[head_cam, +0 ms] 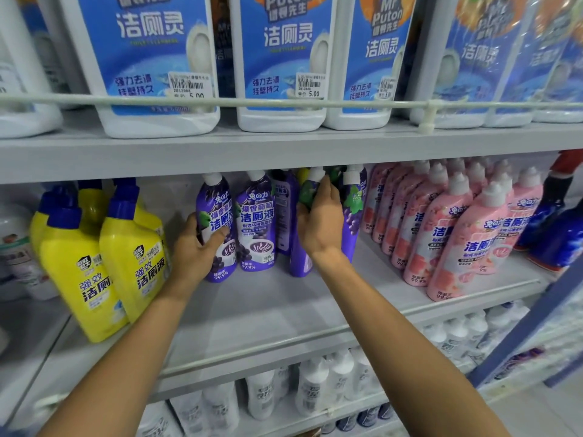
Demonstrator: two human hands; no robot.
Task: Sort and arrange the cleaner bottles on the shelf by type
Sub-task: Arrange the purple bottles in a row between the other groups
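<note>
Purple bottles point(255, 222): a cluster is seen mid-way along the middle shelf point(268, 298), between yellow bottles point(126, 253) and pink bottles point(457, 241). White caps, grape artwork and white lettering are shown on them.
Left hand point(195, 247): fingers are curled round the leftmost bottle point(217, 200) of the cluster, with the thumb laid across its label. The bottle is held roughly upright, its base low at the shelf.
Right hand point(321, 225): it is clamped on another purple one, the right bottle point(299, 263), just below the white cap.
Hidden: the right bottle's label is almost wholly covered by the hand, and only its cap and lower body are shown. A purple bottle behind is turned back-label out. The cluster's caps are partly masked by the upper shelf's front edge.
Cut off: the blue-labelled jugs point(151, 58) on the upper shelf are cropped at the top, and the dark blue bottles point(561, 228) are cropped at the right edge.
Hard to make out: the white bottles point(315, 386) on the lowest shelves are blurred, their print unreadable.
</note>
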